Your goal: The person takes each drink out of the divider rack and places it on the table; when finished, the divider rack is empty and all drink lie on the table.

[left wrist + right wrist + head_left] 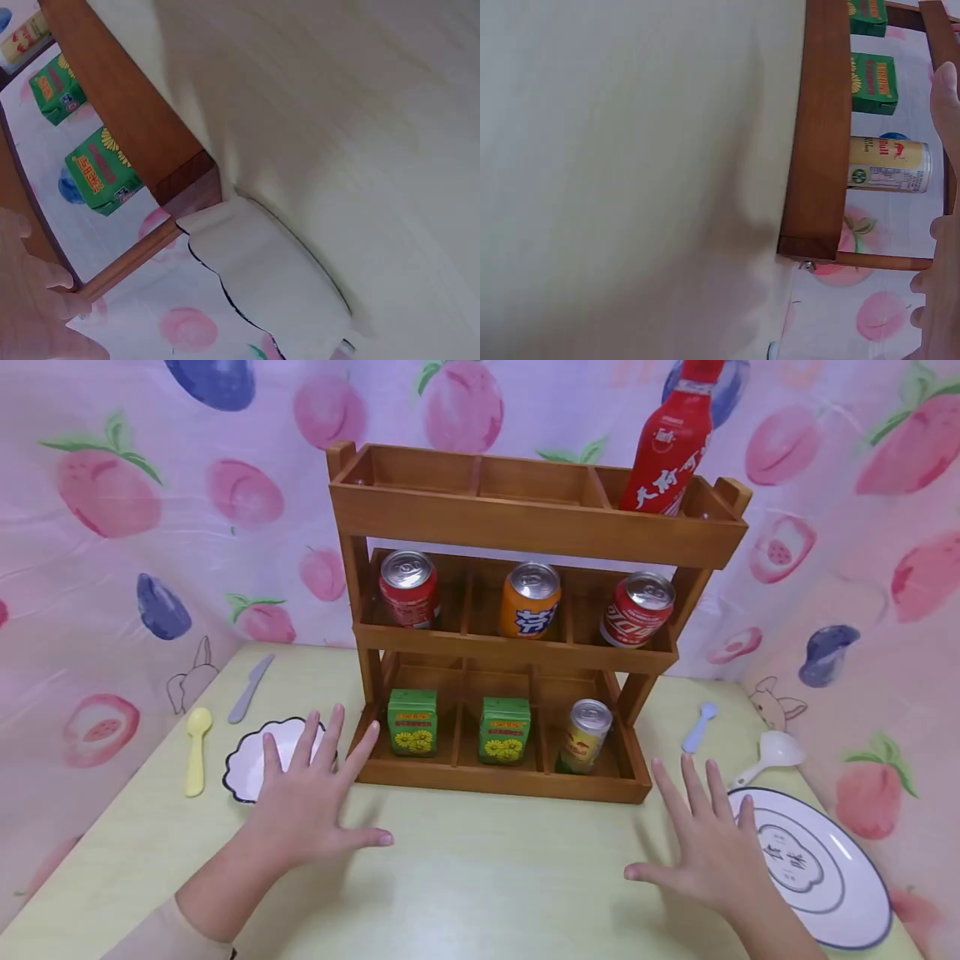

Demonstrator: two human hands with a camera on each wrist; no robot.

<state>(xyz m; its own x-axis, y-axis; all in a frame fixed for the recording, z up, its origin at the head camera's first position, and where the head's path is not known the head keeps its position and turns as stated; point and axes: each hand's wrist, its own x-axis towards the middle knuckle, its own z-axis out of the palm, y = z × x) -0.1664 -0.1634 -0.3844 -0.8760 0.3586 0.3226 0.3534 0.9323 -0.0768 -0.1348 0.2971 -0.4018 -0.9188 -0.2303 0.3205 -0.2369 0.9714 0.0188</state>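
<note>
My left hand [303, 810] is spread with straight fingers over the table, its fingertips overlapping a white scalloped bowl [258, 760] in the head view. On the other side my right hand [708, 852] is spread too, overlapping the rim of a white oval plate [847, 893]. Neither hand holds anything. Between and beyond them stands a three-tier wooden rack [510, 781]. Its bottom tier holds two green drink cartons, one left [412, 722] and one in the middle [505, 731], plus a gold can [585, 737] at right.
The middle tier carries a red can [408, 589], an orange can [531, 600] and another red can [637, 610]. A red bottle [667, 447] leans in the top tier's right compartment. A yellow spoon [197, 752], grey knife [251, 687], blue spoon [700, 727] and white ladle [772, 756] lie around.
</note>
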